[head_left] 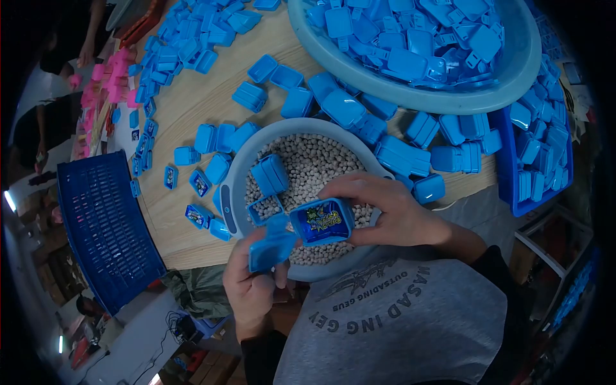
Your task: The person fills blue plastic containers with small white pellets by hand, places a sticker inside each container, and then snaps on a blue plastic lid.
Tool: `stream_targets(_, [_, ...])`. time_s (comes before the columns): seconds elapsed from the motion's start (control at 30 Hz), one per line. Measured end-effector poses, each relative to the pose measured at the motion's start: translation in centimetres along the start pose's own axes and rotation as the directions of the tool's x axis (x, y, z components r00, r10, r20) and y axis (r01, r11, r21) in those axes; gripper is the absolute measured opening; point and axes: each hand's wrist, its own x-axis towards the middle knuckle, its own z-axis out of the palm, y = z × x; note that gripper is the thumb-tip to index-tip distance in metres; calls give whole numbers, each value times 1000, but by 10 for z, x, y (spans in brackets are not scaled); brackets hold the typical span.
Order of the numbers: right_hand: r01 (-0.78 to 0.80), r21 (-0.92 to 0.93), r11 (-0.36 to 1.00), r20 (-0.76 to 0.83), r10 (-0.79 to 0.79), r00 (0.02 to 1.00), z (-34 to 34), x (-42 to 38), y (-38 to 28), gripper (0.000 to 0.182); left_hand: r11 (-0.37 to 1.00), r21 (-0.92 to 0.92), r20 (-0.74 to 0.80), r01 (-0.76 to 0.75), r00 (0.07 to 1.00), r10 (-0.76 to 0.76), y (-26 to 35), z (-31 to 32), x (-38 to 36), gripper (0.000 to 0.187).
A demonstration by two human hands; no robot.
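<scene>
My right hand [401, 215] grips a small blue plastic box [345, 215] by its side, its opening turned up toward me. Inside lies a shiny dark-blue printed packet [321, 222] with yellow-green lettering. Close to the box's left side, my left hand [249, 295] pinches a translucent blue lid [272, 249] between thumb and fingers. Both hands are over the near part of a grey-blue basin [244, 151] holding pale round pellets [314, 154]. Two more blue boxes sit on the pellets, one closed-looking [270, 174] and one open [264, 208] with pellets inside.
Many blue boxes [343, 108] lie around the basin on the wooden table [192, 109]. A large tub [410, 99] of blue lids stands at the back. To the right is a blue crate [523, 206] of boxes; a blue basket [109, 237] borders the left. People [48, 125] are at far left.
</scene>
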Motion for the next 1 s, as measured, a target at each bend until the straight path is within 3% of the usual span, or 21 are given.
stream_targets(0.03, [-5, 4, 1000, 8, 5, 1000, 1, 0, 0, 57, 997, -73, 20, 35, 999, -34, 0, 0, 0, 29])
stream_targets(0.1, [30, 7, 1000, 7, -30, 1000, 3, 1, 2, 58, 962, 226, 230, -155, 968, 102, 2, 1, 7, 29])
stream_targets(0.2, [48, 68, 997, -9, -48, 999, 5, -1, 5, 58, 623, 537, 578, -569, 786, 219, 6, 5, 23, 29])
stream_targets(0.27, [55, 60, 997, -7, -54, 999, 5, 0, 7, 58, 386, 660, 658, -644, 744, 115, 13, 13, 18, 29])
stream_targets(0.37, [61, -38, 997, 3, -61, 998, 3, -2, 9, 58, 292, 691, 683, -661, 729, 34, 11, 15, 15, 36])
stream_targets(0.47, [42, -17, 999, -8, -43, 999, 5, -2, 10, 58, 710, 519, 549, -475, 823, 149, 5, 5, 18, 37])
stream_targets(0.57, [-10, 59, 998, -2, 10, 1000, 3, 0, 4, 56, 750, 536, 304, -387, 918, 256, 3, 4, 10, 39])
stream_targets(0.6, [-24, 43, 999, 18, 23, 1000, 3, 0, 3, 55, 766, 563, 244, -310, 948, 204, 2, 6, 8, 40])
stream_targets(0.7, [-12, 42, 999, 37, 10, 999, 2, 3, -3, 54, 644, 661, 410, -386, 904, 121, 2, 1, 13, 39])
stream_targets(0.8, [49, 18, 999, 17, -50, 999, 4, 4, -1, 54, 579, 709, 417, -403, 901, 116, 3, 2, 14, 43])
stream_targets(0.9, [82, 13, 997, -1, -82, 997, 5, 3, -1, 54, 652, 683, 345, -328, 932, 107, 5, 5, 13, 40])
stream_targets(1.0, [104, -18, 994, -1, -104, 995, 5, 2, 0, 54, 641, 701, 332, -314, 938, 97, 3, 4, 12, 37])
